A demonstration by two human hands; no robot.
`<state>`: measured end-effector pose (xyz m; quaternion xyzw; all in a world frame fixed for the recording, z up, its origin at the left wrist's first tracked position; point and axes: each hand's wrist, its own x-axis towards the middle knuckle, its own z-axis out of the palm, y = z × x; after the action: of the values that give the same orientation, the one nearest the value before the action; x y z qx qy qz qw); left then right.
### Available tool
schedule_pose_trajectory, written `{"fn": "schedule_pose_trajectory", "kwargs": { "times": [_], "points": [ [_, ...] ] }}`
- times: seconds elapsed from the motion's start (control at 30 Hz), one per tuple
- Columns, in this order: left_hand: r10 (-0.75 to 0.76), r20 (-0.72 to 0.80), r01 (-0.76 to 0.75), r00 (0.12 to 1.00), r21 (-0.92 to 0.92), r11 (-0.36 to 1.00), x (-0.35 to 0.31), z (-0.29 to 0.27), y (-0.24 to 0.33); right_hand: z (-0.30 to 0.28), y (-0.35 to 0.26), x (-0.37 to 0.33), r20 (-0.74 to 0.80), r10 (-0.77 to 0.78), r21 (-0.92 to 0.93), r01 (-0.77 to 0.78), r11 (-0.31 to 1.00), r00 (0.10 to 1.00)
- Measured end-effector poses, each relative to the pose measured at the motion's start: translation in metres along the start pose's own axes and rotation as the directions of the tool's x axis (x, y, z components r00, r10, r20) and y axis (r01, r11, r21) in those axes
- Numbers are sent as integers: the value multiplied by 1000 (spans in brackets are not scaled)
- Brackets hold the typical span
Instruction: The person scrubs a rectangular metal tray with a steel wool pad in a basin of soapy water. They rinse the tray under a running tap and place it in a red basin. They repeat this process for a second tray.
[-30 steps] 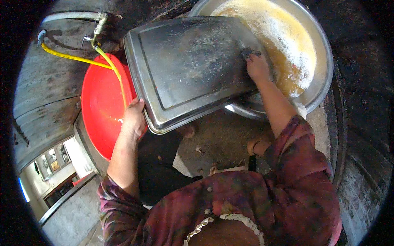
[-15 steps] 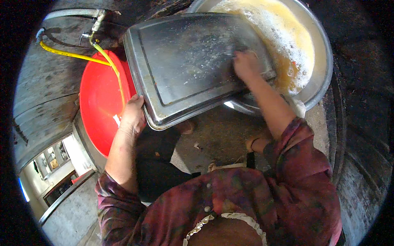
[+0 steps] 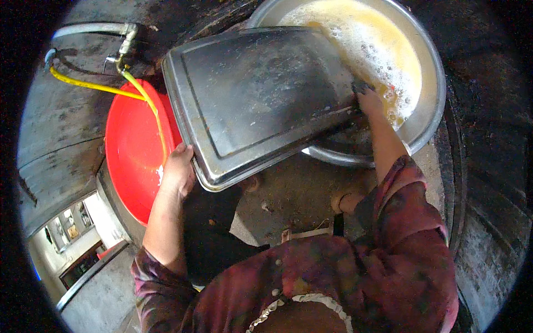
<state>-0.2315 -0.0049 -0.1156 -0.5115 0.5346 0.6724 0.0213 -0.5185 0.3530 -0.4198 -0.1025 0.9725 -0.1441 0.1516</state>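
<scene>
A large rectangular metal tray (image 3: 261, 89) is tilted with its underside up, wet and flecked with suds. My left hand (image 3: 180, 166) grips its near left corner, thumb on the rim. The tray's far right end dips into a wide metal basin (image 3: 433, 100) of yellowish soapy water (image 3: 383, 39). At that end, my right hand (image 3: 371, 102) is closed around a dark scouring pad (image 3: 362, 87), low by the tray's edge and the water. Its fingertips are partly hidden.
To the left stands a red plastic basin (image 3: 130, 150), partly behind the tray. A yellow hose (image 3: 152, 108) runs into it from a tap (image 3: 125, 47) on a pipe. My legs and a low stool (image 3: 308, 234) are below the tray.
My right hand has moved right, from scrubbing on the tray's face to its far end beside the water. The tray sits slightly lower in view, still in my left hand.
</scene>
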Motion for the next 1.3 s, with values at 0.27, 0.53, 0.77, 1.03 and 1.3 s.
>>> {"fn": "schedule_pose_trajectory", "kwargs": {
  "times": [0.27,0.53,0.77,1.03,1.3],
  "points": [
    [-45,-23,44,999,-22,999,3,-7,-5,-26,-85,-1,-62,17,78,-12,997,998],
    [11,-12,-11,1000,34,999,9,-11,-8,-103,-327,-127,-322,-639,219,712,667,698],
    [-65,67,64,996,22,998,-7,-7,-2,-74,-240,-33,-111,-264,206,282,937,958],
    [-79,53,74,995,102,992,-4,2,2,-78,-260,-96,-121,-492,485,484,728,862],
    [-55,92,55,994,11,998,3,-9,-10,-107,-326,-181,-378,-781,329,861,388,496]
  ]
}}
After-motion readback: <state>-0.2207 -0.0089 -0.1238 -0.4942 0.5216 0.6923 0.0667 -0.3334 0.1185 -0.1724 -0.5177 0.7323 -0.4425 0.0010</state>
